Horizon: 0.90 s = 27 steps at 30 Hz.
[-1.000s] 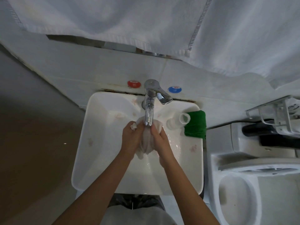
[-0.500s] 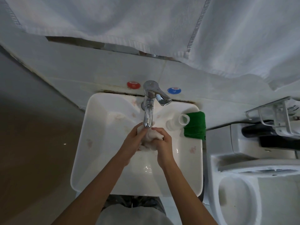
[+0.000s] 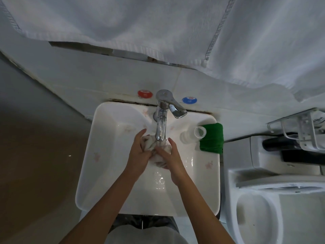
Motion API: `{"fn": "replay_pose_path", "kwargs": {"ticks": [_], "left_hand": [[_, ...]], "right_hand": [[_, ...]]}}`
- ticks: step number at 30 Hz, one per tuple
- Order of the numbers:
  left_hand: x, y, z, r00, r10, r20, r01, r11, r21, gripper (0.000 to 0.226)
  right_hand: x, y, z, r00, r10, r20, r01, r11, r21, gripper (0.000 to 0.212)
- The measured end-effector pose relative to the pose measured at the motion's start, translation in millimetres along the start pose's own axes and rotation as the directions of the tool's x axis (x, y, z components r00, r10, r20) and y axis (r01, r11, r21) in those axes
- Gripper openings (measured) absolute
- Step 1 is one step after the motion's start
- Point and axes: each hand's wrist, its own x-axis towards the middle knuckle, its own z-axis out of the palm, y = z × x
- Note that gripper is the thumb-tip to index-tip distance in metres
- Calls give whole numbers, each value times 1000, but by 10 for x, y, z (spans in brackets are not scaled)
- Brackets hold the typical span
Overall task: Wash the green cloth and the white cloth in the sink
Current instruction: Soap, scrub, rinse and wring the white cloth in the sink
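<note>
White cloth (image 3: 153, 144) bunched into a wet wad between my two palms, right under the faucet (image 3: 161, 127) spout, over the middle of the sink (image 3: 105, 155). Wad runs roughly from spout toward me, lower end poking out under my right hand (image 3: 173, 160). My left hand (image 3: 139, 155) cups its left side, thumb up by the spout, fingers wrapped round the fabric; right hand presses in from the other side, fingers curled over it. Both have hold of it, neither slack

Green cloth (image 3: 212, 138) sits folded on the sink's back right corner, off to my right and a bit farther from me than the hands, long axis front to back. Clear bottle (image 3: 192, 135) lies on its side between it and the hands, touching its left edge. Right hand is the nearer one, so I'd guess green gets picked up with the right, reaching over or round that bottle; could knock it into the basin
</note>
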Motion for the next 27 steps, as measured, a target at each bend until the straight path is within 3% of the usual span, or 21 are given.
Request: {"fn": "replay_pose_path", "kwargs": {"ticks": [2,3,6,9,13,15,18,20,23,27], "left_hand": [[0,1,-9,1000,-5,-20,5,999,31,69],[-8,1,-11,999,-18,-35,19,999,37,70],[-20,-47,-3,994,-103,-44,104,995,4,66],[-27,-88,-20,981,-184,54,188,979,-78,67],[-45,-60,-34,951,-255,175,275,956,-98,25],[-46,-40,-17,948,-280,153,301,944,-135,24],[-32,-19,52,975,-222,0,219,965,-147,23],[-38,-8,98,987,-143,-76,136,986,-95,26],[-64,-45,142,992,-83,-90,84,996,3,32],[-43,-105,199,992,-113,-49,111,993,-44,45]], "right_hand": [[5,13,-3,999,-42,21,41,999,28,27],[-5,26,3,996,-84,-11,84,996,30,23],[-7,59,27,979,-151,-134,160,985,58,36],[-25,76,48,972,-156,-178,189,964,189,27],[3,98,29,976,-91,-196,145,949,281,37],[5,91,21,974,-102,-201,159,945,287,53],[6,78,50,980,-138,-143,172,950,260,58],[15,91,123,988,-121,-98,136,976,172,39],[26,119,204,975,-85,-206,96,994,46,16],[56,69,259,955,-64,-288,100,988,114,37]]}}
